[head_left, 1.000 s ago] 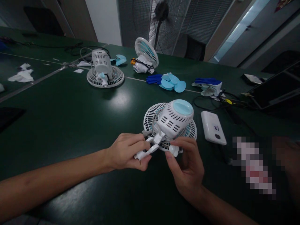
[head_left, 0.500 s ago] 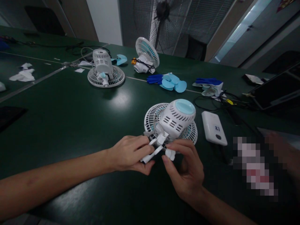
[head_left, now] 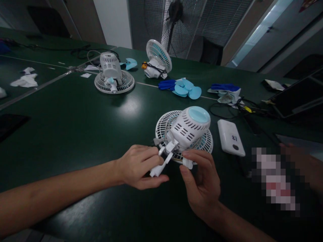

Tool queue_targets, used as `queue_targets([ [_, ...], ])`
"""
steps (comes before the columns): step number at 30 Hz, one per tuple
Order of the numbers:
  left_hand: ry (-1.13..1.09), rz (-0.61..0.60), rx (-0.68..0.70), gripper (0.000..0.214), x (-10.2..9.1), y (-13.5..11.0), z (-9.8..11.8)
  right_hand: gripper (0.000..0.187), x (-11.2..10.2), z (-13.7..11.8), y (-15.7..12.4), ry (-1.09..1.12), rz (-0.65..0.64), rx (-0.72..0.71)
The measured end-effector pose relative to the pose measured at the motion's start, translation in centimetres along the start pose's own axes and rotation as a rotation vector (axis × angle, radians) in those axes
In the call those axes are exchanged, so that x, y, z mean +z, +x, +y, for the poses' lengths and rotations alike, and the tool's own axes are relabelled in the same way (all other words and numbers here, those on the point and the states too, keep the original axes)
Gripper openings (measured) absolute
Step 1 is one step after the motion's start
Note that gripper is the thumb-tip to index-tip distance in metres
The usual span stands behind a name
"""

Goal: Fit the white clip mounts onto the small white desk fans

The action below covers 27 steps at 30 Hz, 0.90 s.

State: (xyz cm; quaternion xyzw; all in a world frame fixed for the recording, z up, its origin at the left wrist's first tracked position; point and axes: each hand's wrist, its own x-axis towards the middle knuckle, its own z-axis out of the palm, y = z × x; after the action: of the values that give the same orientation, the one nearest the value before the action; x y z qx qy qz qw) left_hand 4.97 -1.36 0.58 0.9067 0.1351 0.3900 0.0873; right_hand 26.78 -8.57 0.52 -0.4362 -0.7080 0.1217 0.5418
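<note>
A white fan (head_left: 188, 129) with a pale blue cap lies grille-down on the dark green table, its clip end toward me. My left hand (head_left: 143, 166) is closed on the fan's white clip (head_left: 158, 168), thumb below and fingers above. Between the thumb and fingertips of my right hand (head_left: 203, 181) is a small white lobed knob (head_left: 187, 163). The knob is held just right of the clip, apart from it. A grey plug (head_left: 158, 141) and its cord rest by the fan's neck.
Beyond are a second fan (head_left: 111, 72) lying grille-down, a third fan (head_left: 157, 60), blue fan blades (head_left: 188, 89) and gloves (head_left: 224, 90). A white power bank (head_left: 230, 137) lies to the right, near another person's blurred hand (head_left: 300, 161). A dark flat object (head_left: 12, 124) is at left.
My right hand has shifted slightly right with the knob, widening its gap from the clip. The clip end has tilted a little left in my left hand.
</note>
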Motion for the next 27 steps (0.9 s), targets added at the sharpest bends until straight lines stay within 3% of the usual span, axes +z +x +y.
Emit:
queue_targets([
  [9,0.046,-0.071,-0.152,0.015,-0.12,0.17,-0.19,0.037,0.03,-0.13,0.05,-0.032,-0.018,-0.003],
  [17,0.033,-0.038,-0.119,0.022,-0.02,0.09,-0.38,0.037,0.35,0.08,-0.05,-0.004,0.035,0.020],
  [23,-0.151,-0.017,-0.316,0.044,0.39,-0.19,-0.58,0.034,0.44,0.28,0.22,-0.007,0.008,0.008],
  [27,-0.206,0.029,-0.370,0.059,0.38,-0.17,-0.68,0.028,0.50,0.07,0.52,-0.060,-0.016,0.006],
])
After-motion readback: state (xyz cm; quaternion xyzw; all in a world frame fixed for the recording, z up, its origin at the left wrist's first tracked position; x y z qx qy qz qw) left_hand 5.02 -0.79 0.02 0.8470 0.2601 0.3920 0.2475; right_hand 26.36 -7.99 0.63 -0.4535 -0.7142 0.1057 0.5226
